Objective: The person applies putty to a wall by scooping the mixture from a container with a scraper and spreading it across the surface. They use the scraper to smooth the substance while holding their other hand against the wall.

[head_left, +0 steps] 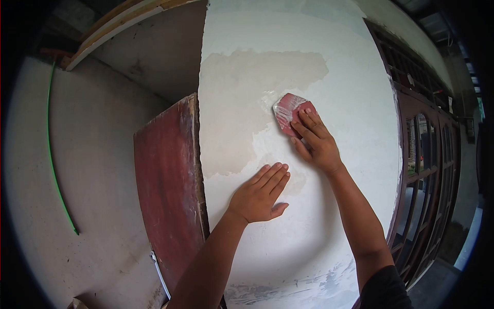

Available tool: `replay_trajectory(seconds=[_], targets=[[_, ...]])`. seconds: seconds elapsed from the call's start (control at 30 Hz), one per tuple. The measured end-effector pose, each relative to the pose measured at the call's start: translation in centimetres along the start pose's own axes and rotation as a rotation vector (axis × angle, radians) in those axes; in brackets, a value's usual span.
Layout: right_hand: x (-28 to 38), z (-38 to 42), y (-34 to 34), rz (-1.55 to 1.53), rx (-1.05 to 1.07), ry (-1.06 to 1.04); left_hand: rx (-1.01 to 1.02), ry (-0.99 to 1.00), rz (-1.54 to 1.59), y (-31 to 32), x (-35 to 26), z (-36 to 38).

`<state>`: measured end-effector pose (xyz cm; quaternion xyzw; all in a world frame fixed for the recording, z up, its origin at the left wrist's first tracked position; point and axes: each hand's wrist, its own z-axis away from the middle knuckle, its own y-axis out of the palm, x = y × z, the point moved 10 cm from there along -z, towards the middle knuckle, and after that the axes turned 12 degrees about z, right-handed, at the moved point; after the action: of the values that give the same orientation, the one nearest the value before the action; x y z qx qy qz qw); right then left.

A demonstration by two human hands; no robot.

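A red sanding sheet or pad (289,106), streaked with white dust, lies against the white wall (355,103). My right hand (319,144) presses on its lower right part, fingers spread over it and thumb below. Lower and to the left, my left hand (261,194) rests flat on the wall with its thumb out, holding nothing. A grey-beige patch (226,113) with ragged edges spreads over the wall left of the pad and above my left hand. Whether the pad's far side has a backing is hidden.
Left of the wall edge stands a dark red panel (170,190). Farther left, a green strip (50,139) hangs on a grey wall. Brown framed doors with glass panes (419,180) are at the right. Bluish-grey smears mark the wall's bottom.
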<state>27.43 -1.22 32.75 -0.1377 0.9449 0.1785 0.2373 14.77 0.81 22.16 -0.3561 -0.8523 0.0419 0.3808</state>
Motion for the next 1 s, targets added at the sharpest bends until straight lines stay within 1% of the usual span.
replay_trajectory(seconds=[0.1,0.2,0.3,0.43,0.5,0.6,0.7,0.8,0.93,1.0], targets=[[0.0,-2.1,0.5,-0.022,-0.021,0.024,-0.007,0.000,0.000,-0.1,-0.1,-0.1],[0.7,-3.8,2.0,-0.070,0.024,0.010,-0.005,0.002,0.007,-0.2,0.0,-0.1],[1.0,-3.3,2.1,-0.062,0.059,-0.024,-0.005,0.004,0.017,-0.4,-0.1,-0.1],[0.7,-0.5,0.8,-0.050,0.070,-0.020,-0.007,-0.003,0.018,-0.3,0.0,-0.1],[0.4,0.4,-0.2,-0.015,0.018,-0.026,-0.012,0.000,0.016,-0.2,-0.1,-0.1],[-0.3,-0.3,-0.4,-0.040,-0.029,0.019,-0.016,-0.004,0.012,-0.1,0.0,0.0],[-0.5,-2.4,0.7,-0.036,-0.031,0.053,-0.008,-0.004,0.018,-0.2,0.0,-0.1],[0.3,-3.1,1.7,-0.063,0.009,0.001,0.000,-0.003,0.018,-0.2,0.0,-0.1],[0.9,-1.4,0.6,-0.060,0.021,-0.030,0.008,-0.012,0.025,-0.2,0.1,-0.1],[0.6,-0.1,-0.1,-0.063,0.024,-0.004,0.005,-0.006,0.017,-0.2,0.0,-0.1]])
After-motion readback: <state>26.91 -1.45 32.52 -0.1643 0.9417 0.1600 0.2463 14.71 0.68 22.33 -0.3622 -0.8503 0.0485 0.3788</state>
